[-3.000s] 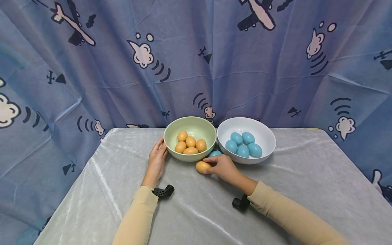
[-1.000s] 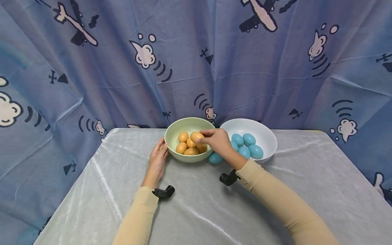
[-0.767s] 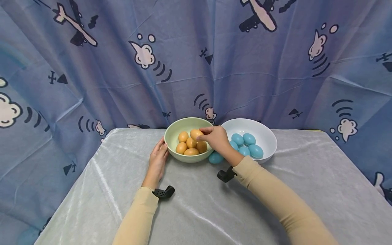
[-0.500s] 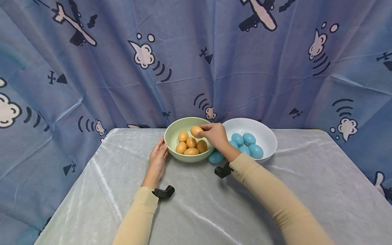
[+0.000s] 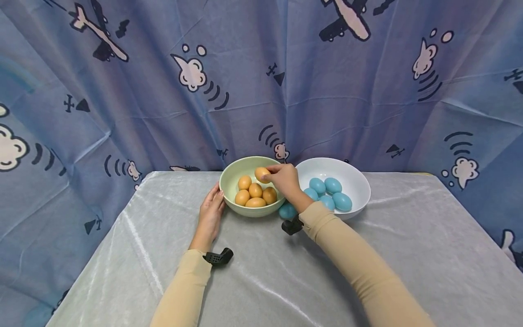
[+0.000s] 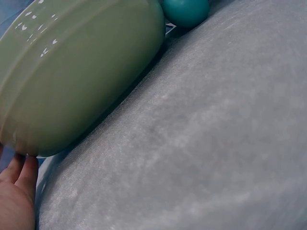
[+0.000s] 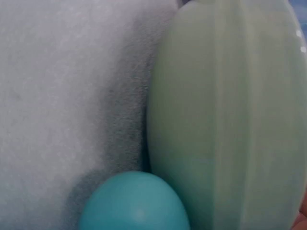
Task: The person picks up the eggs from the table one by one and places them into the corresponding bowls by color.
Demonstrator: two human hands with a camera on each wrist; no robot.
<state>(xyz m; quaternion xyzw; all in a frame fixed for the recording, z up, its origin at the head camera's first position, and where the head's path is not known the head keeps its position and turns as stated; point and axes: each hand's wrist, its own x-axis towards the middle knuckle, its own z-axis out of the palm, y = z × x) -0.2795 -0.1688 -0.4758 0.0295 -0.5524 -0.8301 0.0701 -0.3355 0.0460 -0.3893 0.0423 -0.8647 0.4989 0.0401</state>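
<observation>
An orange egg (image 5: 260,174) is pinched between the thumb and fingers of my right hand (image 5: 287,180), over the inside of the green bowl (image 5: 254,212). Several more orange eggs (image 5: 255,190) lie in the bottom of that bowl. My left hand (image 5: 210,212) rests its fingers against the bowl's left side; the left wrist view has these fingers (image 6: 29,171) lying fairly straight on the green wall. In the right wrist view the held egg is out of sight, and the green bowl (image 7: 201,110) fills the right half.
A white bowl (image 5: 360,193) with several blue eggs (image 5: 342,201) stands at the right, partly behind my right forearm. On the grey cloth (image 5: 253,281), a blue egg (image 5: 287,211) lies against the green bowl's right side. A blue patterned curtain (image 5: 245,91) hangs behind the table.
My right hand picked up the orange egg from the cloth in front of the bowls and carried it up over the green bowl, then slightly back. The left hand stayed at the bowl.
</observation>
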